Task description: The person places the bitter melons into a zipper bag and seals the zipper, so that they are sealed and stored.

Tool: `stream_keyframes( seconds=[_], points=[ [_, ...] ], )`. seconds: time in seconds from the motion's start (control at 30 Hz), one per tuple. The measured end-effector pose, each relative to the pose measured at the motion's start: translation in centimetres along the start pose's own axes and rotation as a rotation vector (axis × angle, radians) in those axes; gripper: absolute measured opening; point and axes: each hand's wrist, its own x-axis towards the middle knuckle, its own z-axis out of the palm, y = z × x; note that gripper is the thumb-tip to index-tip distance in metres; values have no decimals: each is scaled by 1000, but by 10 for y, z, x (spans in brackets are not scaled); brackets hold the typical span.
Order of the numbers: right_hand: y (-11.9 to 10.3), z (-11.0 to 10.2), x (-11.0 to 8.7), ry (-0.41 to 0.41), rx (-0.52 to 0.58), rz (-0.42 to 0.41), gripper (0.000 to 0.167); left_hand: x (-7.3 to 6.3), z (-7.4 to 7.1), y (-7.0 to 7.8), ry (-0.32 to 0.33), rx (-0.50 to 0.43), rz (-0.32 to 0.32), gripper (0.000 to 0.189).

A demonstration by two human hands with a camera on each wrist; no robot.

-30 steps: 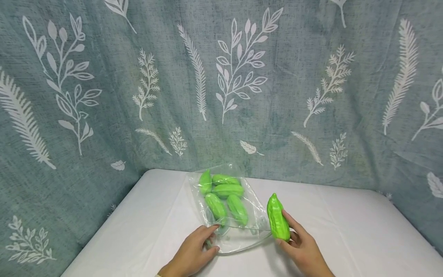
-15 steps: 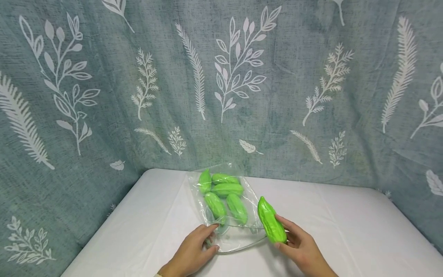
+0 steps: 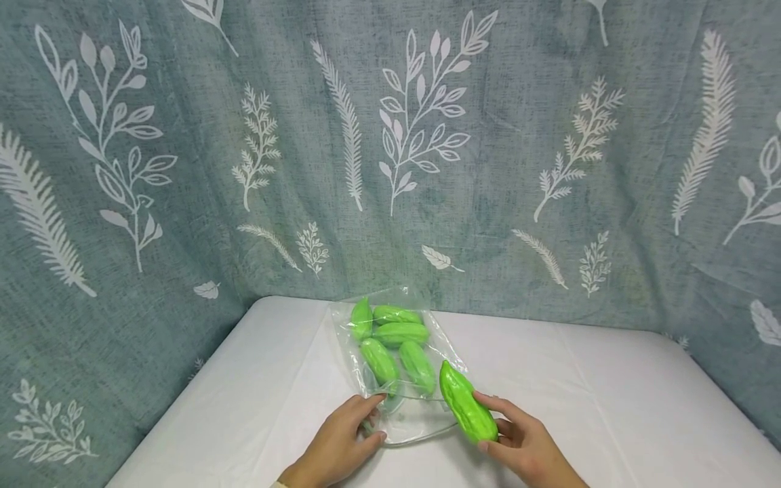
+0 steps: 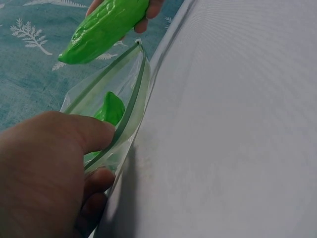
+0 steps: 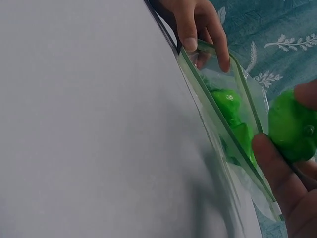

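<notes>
My right hand (image 3: pixel 527 444) holds a bright green, lumpy vegetable that looks like a bitter melon (image 3: pixel 466 404), its pointed tip tilted up and left. It is above the right side of a clear zip bag's mouth. The zip bag (image 3: pixel 421 427) lies flat with several like melons (image 3: pixel 399 333) inside, and its mouth faces me, parted. At the mouth's left corner, my left hand (image 3: pixel 342 437) pinches the rim between thumb and fingers. In the left wrist view the green zip strip (image 4: pixel 131 111) passes by the thumb, and the held melon (image 4: pixel 106 30) hangs beyond the opening.
A white-covered table (image 3: pixel 579 379) bears the bag near its middle. Behind and to the left hangs a blue-green curtain (image 3: pixel 500 169) with white leaf prints, reaching the table's far edge.
My right hand has moved left with the melon and lowered it slightly, toward the bag's mouth, tilting its tip further left. The left hand and the bag stay in place.
</notes>
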Motion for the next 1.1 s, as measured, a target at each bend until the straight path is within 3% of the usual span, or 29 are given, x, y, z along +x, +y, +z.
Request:
stream_keyframes(
  seconds=[0.2,0.47,0.7,1.1],
  points=[
    [4,3,-1,-133,8,-106,63,1,1,-1,0,3,0,55],
    [-2,6,0,-178,23,117,63,1,0,1,-17,9,-10,56],
    [-1,5,1,-214,29,133,61,1,-1,2,-4,12,15,55],
    [5,10,7,-278,-50,125,58,0,-1,2,-3,16,0,56]
  ],
)
